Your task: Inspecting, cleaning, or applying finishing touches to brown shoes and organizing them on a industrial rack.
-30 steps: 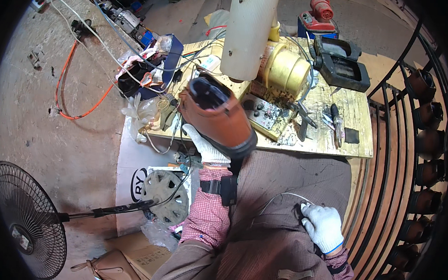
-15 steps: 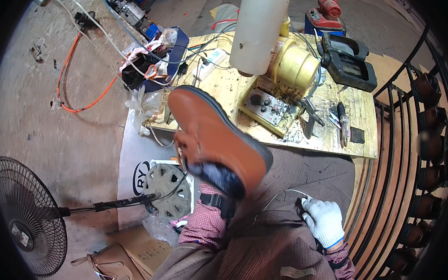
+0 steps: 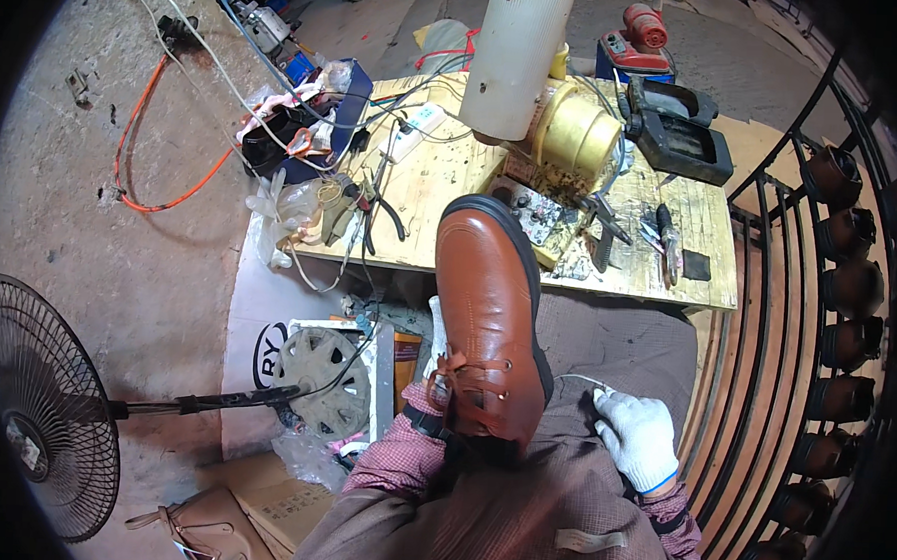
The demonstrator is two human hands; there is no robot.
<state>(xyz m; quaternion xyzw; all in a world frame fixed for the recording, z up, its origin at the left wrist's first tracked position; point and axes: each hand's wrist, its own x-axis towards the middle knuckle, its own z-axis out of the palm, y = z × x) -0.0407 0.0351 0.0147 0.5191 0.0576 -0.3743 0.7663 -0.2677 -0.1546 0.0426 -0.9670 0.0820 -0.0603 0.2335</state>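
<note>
Left hand (image 3: 436, 330): gloved in white, grasping the brown shoe (image 3: 483, 292); most of your hand is hidden behind it, so you cannot read the exact finger placement.
Shoe position: held up over your lap, toe pointing away from you and overlapping the near edge of the bench in view; collar end toward your body.
Shoe attitude: upper faces you, brown laces (image 3: 479, 391) near the collar end; dark sole edge shows along its right side.
Right hand (image 3: 634, 438): also white-gloved, resting on the brown cloth (image 3: 626, 338) over your lap, fingers bent, well apart from the shoe.
Thin pale cord (image 3: 576, 377): runs up to your right fingertips; cannot tell whether they pinch it or only touch it.
Workbench (image 3: 432, 204): pale wood, stained, in front of you.
Bench, left part: pliers (image 3: 375, 201) with handles spread; white power strip (image 3: 415, 133) behind them; dark blue box (image 3: 348, 110) with mixed contents at the corner.
Bench, middle: yellow cylinder (image 3: 580, 136) beside a white tube (image 3: 518, 63); knobbed control box (image 3: 534, 214) just beyond the shoe's toe.
Bench, right part: black double tray (image 3: 690, 145); slim tool (image 3: 667, 250) next to a small dark square (image 3: 696, 266).
Right of you: black rack (image 3: 767, 254) with a row of brown shoes (image 3: 851, 288).
Left of you: black fan (image 3: 52, 413), tan bag (image 3: 219, 530) below.
</note>
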